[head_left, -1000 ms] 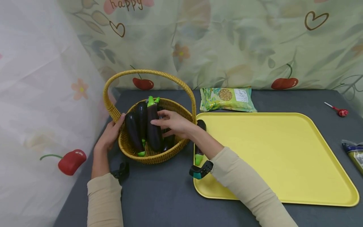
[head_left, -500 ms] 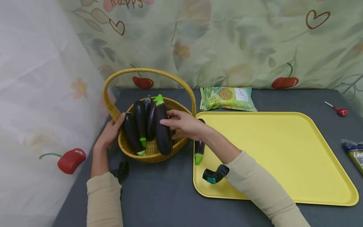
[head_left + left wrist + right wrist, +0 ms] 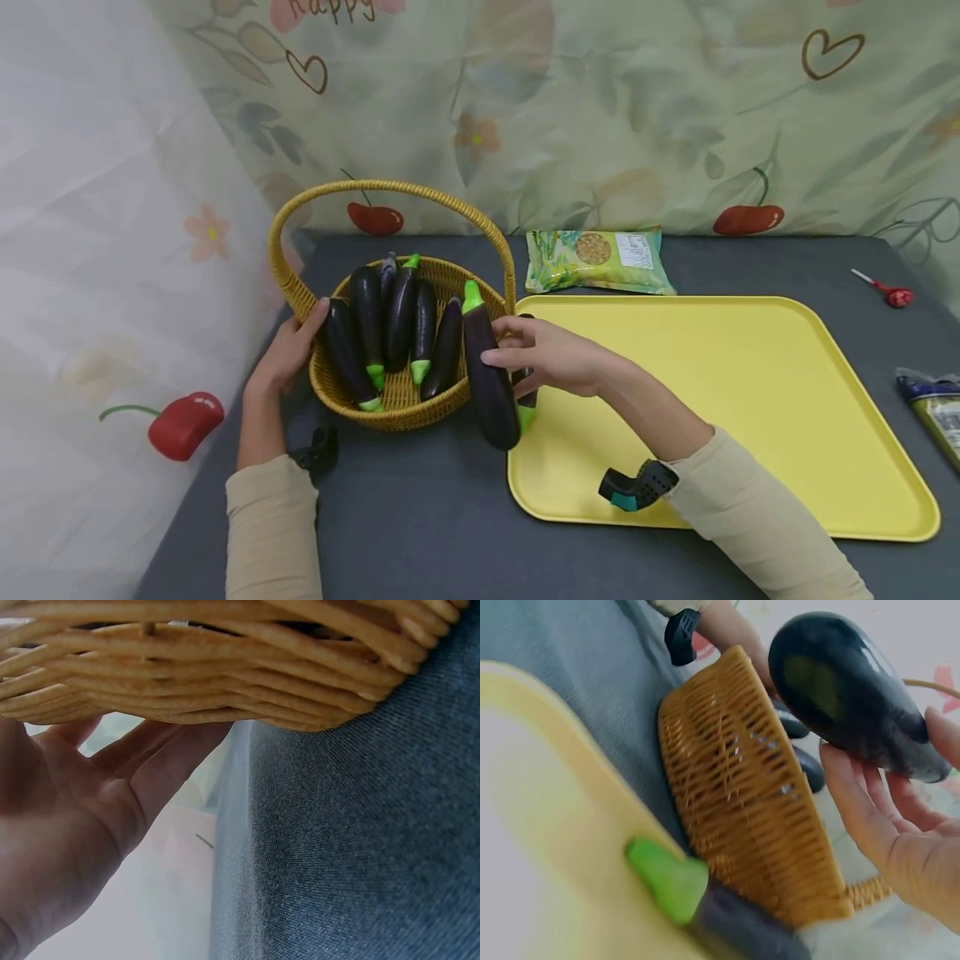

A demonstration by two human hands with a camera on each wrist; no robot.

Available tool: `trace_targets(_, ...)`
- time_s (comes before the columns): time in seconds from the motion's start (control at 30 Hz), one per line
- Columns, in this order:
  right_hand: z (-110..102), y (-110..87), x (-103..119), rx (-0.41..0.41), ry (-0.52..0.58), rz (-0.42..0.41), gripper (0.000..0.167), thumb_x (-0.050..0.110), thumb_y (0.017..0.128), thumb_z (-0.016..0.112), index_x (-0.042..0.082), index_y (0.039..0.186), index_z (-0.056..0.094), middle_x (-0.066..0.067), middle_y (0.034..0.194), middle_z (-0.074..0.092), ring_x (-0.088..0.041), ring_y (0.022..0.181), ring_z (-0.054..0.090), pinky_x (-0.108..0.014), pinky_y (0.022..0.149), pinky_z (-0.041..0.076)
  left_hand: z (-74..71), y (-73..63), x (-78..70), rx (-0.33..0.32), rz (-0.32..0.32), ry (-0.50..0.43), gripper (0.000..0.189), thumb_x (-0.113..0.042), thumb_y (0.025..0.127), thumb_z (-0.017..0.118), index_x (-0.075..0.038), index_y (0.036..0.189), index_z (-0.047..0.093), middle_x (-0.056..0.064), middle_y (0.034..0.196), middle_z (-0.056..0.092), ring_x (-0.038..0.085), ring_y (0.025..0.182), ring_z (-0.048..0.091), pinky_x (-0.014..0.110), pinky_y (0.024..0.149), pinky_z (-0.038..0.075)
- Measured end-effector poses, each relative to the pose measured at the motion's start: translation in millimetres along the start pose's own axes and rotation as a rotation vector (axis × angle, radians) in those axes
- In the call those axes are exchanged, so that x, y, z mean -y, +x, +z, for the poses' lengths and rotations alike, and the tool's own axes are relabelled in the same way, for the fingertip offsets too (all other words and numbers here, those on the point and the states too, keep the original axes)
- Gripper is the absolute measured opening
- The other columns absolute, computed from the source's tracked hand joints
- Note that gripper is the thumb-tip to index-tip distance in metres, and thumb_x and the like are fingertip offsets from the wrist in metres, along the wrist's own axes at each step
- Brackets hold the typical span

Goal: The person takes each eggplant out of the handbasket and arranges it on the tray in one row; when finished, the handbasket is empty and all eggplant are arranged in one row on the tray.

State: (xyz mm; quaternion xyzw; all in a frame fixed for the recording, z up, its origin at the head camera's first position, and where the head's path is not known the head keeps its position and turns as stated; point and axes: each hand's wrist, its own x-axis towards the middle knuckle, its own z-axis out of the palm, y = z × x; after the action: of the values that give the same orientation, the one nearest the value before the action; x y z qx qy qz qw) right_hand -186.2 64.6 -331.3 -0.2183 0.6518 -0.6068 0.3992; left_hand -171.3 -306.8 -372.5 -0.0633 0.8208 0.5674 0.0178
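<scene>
My right hand (image 3: 543, 357) grips a dark purple eggplant (image 3: 488, 379) with a green stem, held above the gap between the wicker basket (image 3: 330, 387) and the yellow tray (image 3: 720, 400). In the right wrist view the eggplant (image 3: 851, 694) lies against my fingers (image 3: 862, 817). Several more eggplants (image 3: 390, 321) lie in the basket. Another eggplant (image 3: 705, 900) lies on the tray's left edge, mostly hidden behind my hand in the head view. My left hand (image 3: 294, 350) rests with straight fingers against the basket's left side (image 3: 187, 682).
A green snack packet (image 3: 594, 261) lies behind the tray. A red lollipop (image 3: 888, 290) and another packet (image 3: 933, 408) sit at the table's right edge. Printed curtains close off the back and left. The basket's tall handle (image 3: 390, 190) arches over it.
My right hand has lifted one eggplant out of the basket and carried it right, toward the tray's left edge. The left hand has stayed on the basket.
</scene>
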Motion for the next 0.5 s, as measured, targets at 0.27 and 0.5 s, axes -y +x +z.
trace_targets(0.27, -24, -28.9, -21, 0.004, -0.024, 0.05, 0.058, 0.025, 0.093, 0.065, 0.0, 0.138, 0.036, -0.018, 0.123, 0.053, -0.028, 0.112, 0.052, -0.048, 0.084, 0.048, -0.9, 1.6, 2.2, 0.013, -0.014, -0.005, 0.061, -0.054, 0.098, 0.039, 0.003, 0.121, 0.041, 0.012, 0.107, 0.043, 0.012, 0.088, 0.049, 0.021, 0.075, 0.042)
trace_targets(0.5, -55, -42.3, -39, -0.062, -0.041, 0.129, 0.063, 0.026, 0.096, 0.059, 0.0, 0.144, 0.026, -0.02, 0.126, 0.05, -0.029, 0.109, 0.055, -0.047, 0.085, 0.048, -2.6, 3.3, 3.3, 0.02, -0.021, 0.01, 0.062, -0.054, 0.098, 0.038, 0.002, 0.123, 0.041, 0.012, 0.106, 0.044, 0.012, 0.087, 0.049, 0.022, 0.073, 0.042)
